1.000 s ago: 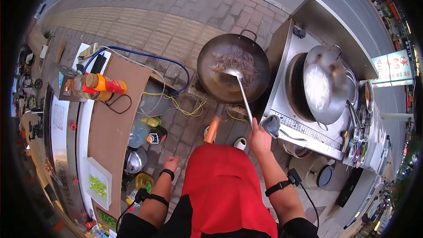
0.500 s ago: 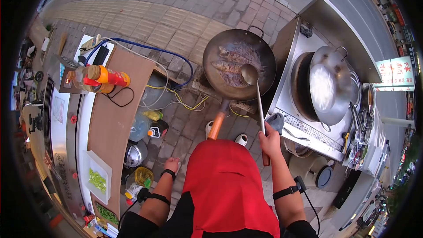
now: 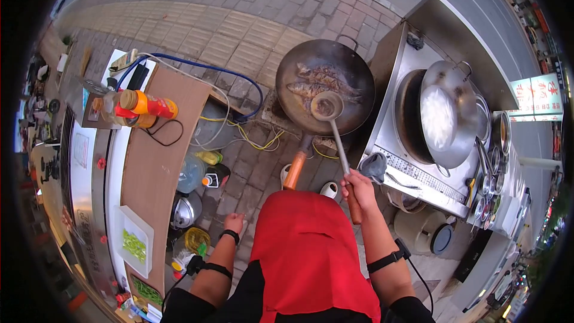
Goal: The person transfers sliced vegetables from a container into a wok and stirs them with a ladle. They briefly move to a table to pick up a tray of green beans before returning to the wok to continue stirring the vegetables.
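My right hand [image 3: 356, 183] grips the brown handle of a long steel ladle [image 3: 329, 111], whose bowl holds dark liquid over the near edge of a black wok [image 3: 348, 113]. Fried fish [image 3: 320, 81] lie in the wok. The wok's orange handle [image 3: 294, 168] points toward me, untouched. My left hand [image 3: 233, 223] hangs at my side with its fingers loose, holding nothing, above the brick floor near bottles.
A steel stove counter [image 3: 418, 173] at right carries a second wok with a lid [image 3: 442, 113] and several small seasoning bowls [image 3: 489, 161]. A brown table [image 3: 152, 167] at left holds an orange-capped bottle [image 3: 140, 107] and a tray of greens [image 3: 133, 242]. Cables, oil bottles and a pot lie on the floor.
The ladle rose out of the fish, swung right, then came back to the wok's near side holding liquid. My right hand slid lower on the handle. The left hand stayed put.
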Tool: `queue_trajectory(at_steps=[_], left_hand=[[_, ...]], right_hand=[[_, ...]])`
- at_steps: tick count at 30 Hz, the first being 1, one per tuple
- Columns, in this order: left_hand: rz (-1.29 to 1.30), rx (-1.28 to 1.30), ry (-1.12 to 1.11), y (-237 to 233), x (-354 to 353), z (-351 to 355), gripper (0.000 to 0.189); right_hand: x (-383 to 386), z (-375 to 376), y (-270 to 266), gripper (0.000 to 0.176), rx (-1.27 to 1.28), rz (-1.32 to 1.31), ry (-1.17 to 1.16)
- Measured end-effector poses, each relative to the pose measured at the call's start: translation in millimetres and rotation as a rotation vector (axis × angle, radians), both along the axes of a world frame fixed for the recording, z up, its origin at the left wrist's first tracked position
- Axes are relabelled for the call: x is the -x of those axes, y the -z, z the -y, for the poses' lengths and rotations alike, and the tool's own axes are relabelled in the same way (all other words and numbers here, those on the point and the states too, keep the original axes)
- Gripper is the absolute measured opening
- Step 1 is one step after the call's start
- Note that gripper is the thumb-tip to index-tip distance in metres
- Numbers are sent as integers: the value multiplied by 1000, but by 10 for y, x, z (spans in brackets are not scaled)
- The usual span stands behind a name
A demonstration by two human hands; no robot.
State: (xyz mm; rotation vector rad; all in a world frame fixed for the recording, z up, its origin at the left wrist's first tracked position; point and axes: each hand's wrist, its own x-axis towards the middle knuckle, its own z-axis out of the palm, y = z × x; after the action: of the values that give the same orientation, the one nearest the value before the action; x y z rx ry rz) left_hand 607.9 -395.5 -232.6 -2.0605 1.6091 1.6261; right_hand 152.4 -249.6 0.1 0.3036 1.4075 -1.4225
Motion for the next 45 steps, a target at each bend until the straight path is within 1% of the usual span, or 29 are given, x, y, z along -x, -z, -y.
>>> queue_trajectory(at_steps=[2, 4, 5, 7, 8, 10, 11, 13, 14, 15, 16, 18, 19, 22, 23, 25, 26, 27, 28, 30, 32, 34, 37, 40, 41, 44, 45], left_hand=[[22, 6, 39, -52, -6, 27, 27], [57, 10, 70, -103, -36, 40, 24], [47, -6, 40, -94, -18, 56, 24], [32, -45, -21, -78, -51, 50, 22], [44, -56, -24, -39, -64, 55, 25], [70, -77, -32, 46, -117, 76, 36], [101, -41, 4, 183, -178, 87, 35], [164, 30, 75, 465, -279, 82, 33], [113, -1, 80, 314, -171, 104, 33], [62, -32, 84, 165, -51, 131, 33], [11, -61, 86, 41, 51, 152, 33], [0, -32, 64, 103, 106, 134, 33], [-4, -18, 53, 132, 106, 114, 33], [0, -2, 37, 26, 204, 68, 32], [4, -7, 46, 17, 207, 65, 32], [17, -12, 58, 24, 168, 68, 32], [-3, -18, 39, 138, 83, 58, 33], [-23, -24, 21, 254, 4, 46, 33], [-41, -31, 4, 323, -64, 35, 33], [27, -8, 31, 87, 10, 57, 33], [57, 2, 30, -116, 84, 80, 33], [49, -3, 0, -190, 105, 76, 33], [95, 13, 60, -181, 72, 59, 33], [100, -11, 38, -29, -3, 12, 32], [89, -9, 31, -28, -3, 4, 32], [57, -13, 13, -82, 63, -6, 32], [49, -20, 7, -107, 96, 7, 32]], right_hand=[[-41, -4, -51, 12, 53, 155, 104], [-89, -43, -55, 17, 158, 235, 113], [-97, -58, -62, 19, 210, 272, 119], [-112, -52, -128, 25, 241, 282, 130], [-102, -47, -162, 29, 257, 288, 134], [-58, -33, -200, 30, 224, 183, 97], [-37, -17, -206, 30, 208, 132, 78], [-2, 2, -95, 36, -29, -263, -111], [7, 4, -43, 39, -151, -459, -205], [13, 9, -26, 47, -453, -796, -320], [29, -21, 39, 48, -524, -929, -329], [98, -126, 200, 52, -660, -1201, -347], [121, -170, 209, 50, -611, -1188, -299], [123, -139, -187, 52, -569, -938, -377], [114, -196, -137, 50, -555, -858, -410], [22, -298, 164, 50, -444, -785, -378], [-4, -255, 170, 50, -388, -747, -361], [-25, -218, 146, 49, -392, -740, -385], [-29, -208, 202, 49, -429, -857, -402], [-54, -196, 354, 49, -500, -1090, -435], [-42, -147, 331, 50, -505, -1016, -422], [-15, -100, 286, 51, -509, -945, -412], [-126, -41, 252, 45, -313, -544, -227], [-171, 26, 187, 31, -88, -221, -49], [-151, 8, 148, 19, -11, -80, 7], [-132, -10, 23, 16, 123, 144, 148], [-119, -6, -16, 16, 132, 166, 139]])
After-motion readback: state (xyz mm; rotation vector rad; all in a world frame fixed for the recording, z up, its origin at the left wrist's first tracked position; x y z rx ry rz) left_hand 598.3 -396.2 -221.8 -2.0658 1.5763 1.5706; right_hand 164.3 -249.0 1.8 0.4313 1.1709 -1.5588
